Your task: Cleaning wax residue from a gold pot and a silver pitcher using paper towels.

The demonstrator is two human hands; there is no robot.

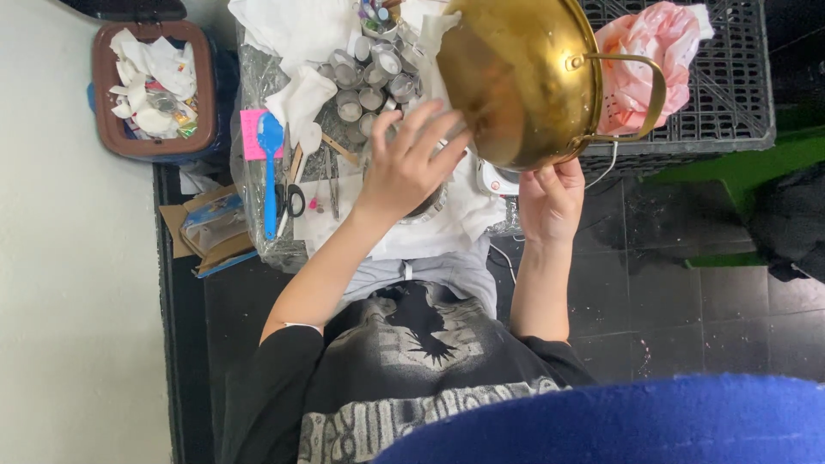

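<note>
You hold a brass bowl (520, 82) tilted on its side above the cluttered work surface, its round belly facing you and its looped handle (640, 94) pointing right. Your right hand (550, 202) supports it from beneath, fingers curled up against the lower edge; just how tightly they grip is hidden by the bowl. Your left hand (411, 163) is spread wide, fingertips brushing the bowl's left side and holding nothing.

Directly under the left hand sits what seems to be a round glass dish (425, 206) on white cloth (430, 232), though the hand covers most of it. Keep the bowl's rim centred over that dish and steady the tilt with the open hand, so nothing spills onto the cloth.

Further left lie small metal cups (369, 82), a blue spoon (270, 167) and scissors (290, 196). A brown bin (105, 94) of scraps stands far left; a pink plastic bag (653, 51) rests on a grey crate (730, 94) to the right.
</note>
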